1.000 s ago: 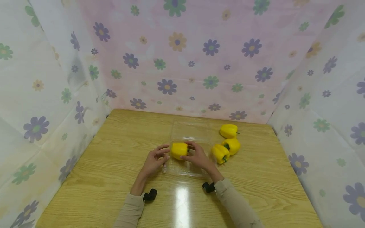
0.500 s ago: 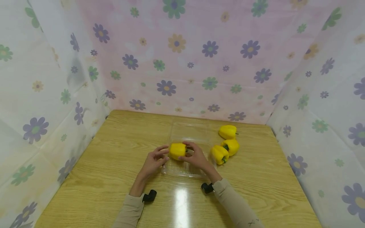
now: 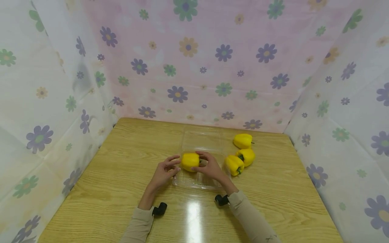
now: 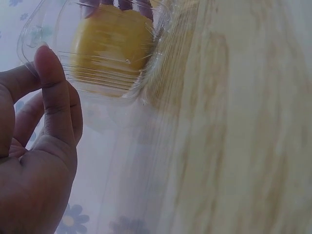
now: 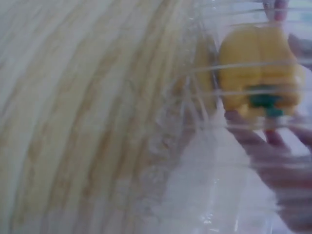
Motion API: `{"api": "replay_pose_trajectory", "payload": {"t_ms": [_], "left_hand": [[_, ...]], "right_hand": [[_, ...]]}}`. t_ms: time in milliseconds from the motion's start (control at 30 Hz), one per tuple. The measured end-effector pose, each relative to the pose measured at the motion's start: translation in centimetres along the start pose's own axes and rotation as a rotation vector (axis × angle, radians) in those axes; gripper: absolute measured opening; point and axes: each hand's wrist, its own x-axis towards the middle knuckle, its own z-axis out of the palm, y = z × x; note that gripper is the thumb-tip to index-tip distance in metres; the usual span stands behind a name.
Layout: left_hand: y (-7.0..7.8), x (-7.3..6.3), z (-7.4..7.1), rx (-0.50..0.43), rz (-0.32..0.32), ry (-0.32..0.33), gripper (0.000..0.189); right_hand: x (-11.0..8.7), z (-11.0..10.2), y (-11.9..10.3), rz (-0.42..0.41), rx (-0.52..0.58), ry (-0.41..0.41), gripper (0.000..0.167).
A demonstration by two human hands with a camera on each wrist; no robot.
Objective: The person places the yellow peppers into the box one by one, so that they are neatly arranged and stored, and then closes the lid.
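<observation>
A yellow bell pepper [image 3: 190,162] lies on its side inside a clear plastic clamshell container [image 3: 199,183], its green stem pointing right. My right hand [image 3: 212,167] reaches in over the container and grips the pepper at its stem end between thumb and fingers. In the right wrist view the pepper [image 5: 258,63] shows through the clear wall, somewhat blurred. My left hand [image 3: 163,172] is at the container's left side. Seen from the left wrist, that hand's thumb [image 4: 51,83] and fingers pinch the container's rim [image 4: 29,36].
Right of the container lie three more yellow bell peppers, a far one [image 3: 242,140], a middle one [image 3: 247,157] and a near one [image 3: 234,165]. The container's lid [image 3: 202,138] lies folded back behind it. Flowered cloth [image 3: 200,77] walls the wooden table [image 3: 136,141].
The pepper and the right hand have shifted very slightly inside the container. The left hand stays at the container's left side.
</observation>
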Motion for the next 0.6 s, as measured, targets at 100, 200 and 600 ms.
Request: {"api": "replay_pose_trajectory", "payload": {"t_ms": [100, 200, 600], "left_hand": [[-0.1, 0.0, 0.0, -0.002, 0.006, -0.002, 0.033], [-0.1, 0.0, 0.0, -0.003, 0.010, -0.002, 0.033], [-0.1, 0.0, 0.1, -0.007, -0.017, 0.003, 0.033]], "right_hand": [[-0.2, -0.3, -0.2, 0.011, 0.001, 0.006, 0.070], [-0.3, -0.7, -0.2, 0.018, -0.010, -0.002, 0.074], [-2.4, -4.4, -2.6, -0.011, -0.109, -0.034, 0.068]]}}
